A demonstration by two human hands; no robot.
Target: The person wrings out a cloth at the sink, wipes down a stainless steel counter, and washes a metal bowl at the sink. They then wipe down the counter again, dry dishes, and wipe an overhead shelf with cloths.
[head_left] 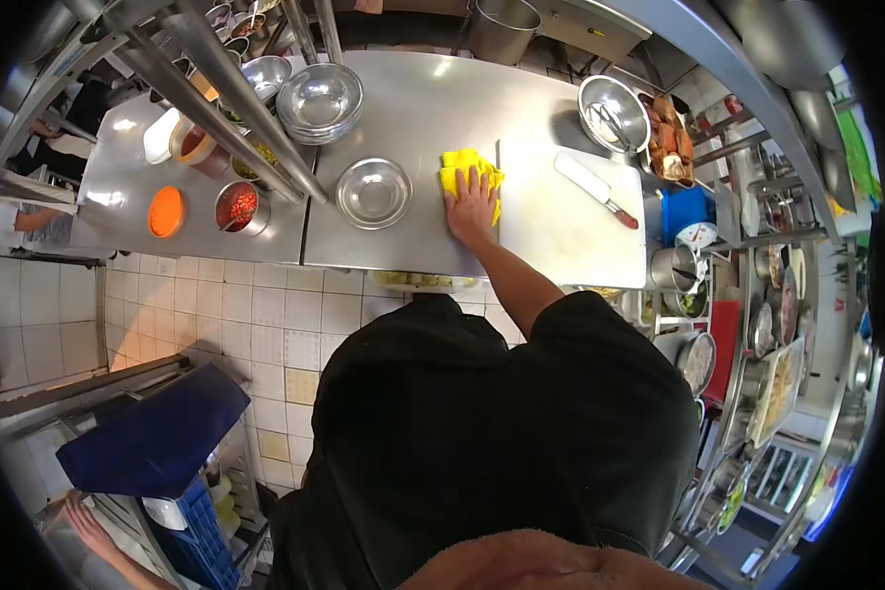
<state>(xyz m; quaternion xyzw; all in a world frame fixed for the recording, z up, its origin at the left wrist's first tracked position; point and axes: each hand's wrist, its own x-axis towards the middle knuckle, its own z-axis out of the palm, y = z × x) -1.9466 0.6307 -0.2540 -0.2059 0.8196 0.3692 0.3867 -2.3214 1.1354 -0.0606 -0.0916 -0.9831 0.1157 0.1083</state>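
Note:
My right hand (pixel 474 208) lies on a bunched yellow cloth (pixel 458 161) on the steel worktop, fingers stretched out and slightly spread over it. Just right of the cloth is a white cutting board (pixel 541 236). On that board rests a wide-bladed knife (pixel 582 179) with a brown handle, angled toward the lower right. A shallow steel bowl (pixel 374 193) stands left of my hand, apart from it. My left hand is out of view.
Stacked metal bowls (pixel 320 103), an orange lid (pixel 166 211) and a pot of chopped red food (pixel 240 207) stand leftward. Behind the board are a bowl with a whisk (pixel 614 113) and a tray of browned food (pixel 667 138). Another person's hand (pixel 88 526) shows lower left.

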